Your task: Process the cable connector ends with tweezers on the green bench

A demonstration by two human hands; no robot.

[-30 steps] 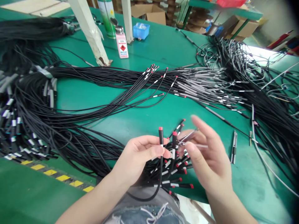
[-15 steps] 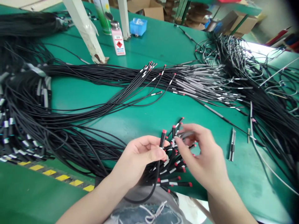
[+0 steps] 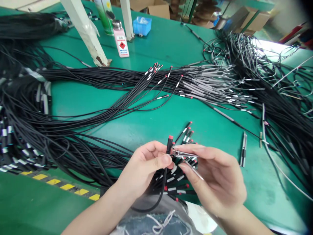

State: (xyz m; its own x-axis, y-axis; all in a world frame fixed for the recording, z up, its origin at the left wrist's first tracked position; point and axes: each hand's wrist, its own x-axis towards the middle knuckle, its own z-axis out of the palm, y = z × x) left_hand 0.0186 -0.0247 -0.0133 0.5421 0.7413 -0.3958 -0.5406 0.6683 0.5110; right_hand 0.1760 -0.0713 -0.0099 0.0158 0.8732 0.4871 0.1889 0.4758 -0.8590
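Note:
My left hand (image 3: 144, 166) pinches a black cable (image 3: 164, 182) just below its red-tipped connector (image 3: 169, 143), holding it upright. My right hand (image 3: 215, 179) grips metal tweezers (image 3: 186, 156), their tips at the connector's side. Under both hands lies a bundle of black cables with red ends and white bands (image 3: 181, 179), at the near edge of the green table (image 3: 146, 124).
Long black cable bundles (image 3: 73, 107) cross the table; a tangled pile (image 3: 274, 88) fills the right. A second metal tool (image 3: 243, 153) lies right of my hands. A pink labelled bottle (image 3: 120, 42), a white post (image 3: 85, 32) and a blue tray (image 3: 142, 25) stand at the back.
My right hand has come down and left, bringing the tweezers from mid-air to the connector held in my left hand. The left hand has stayed put.

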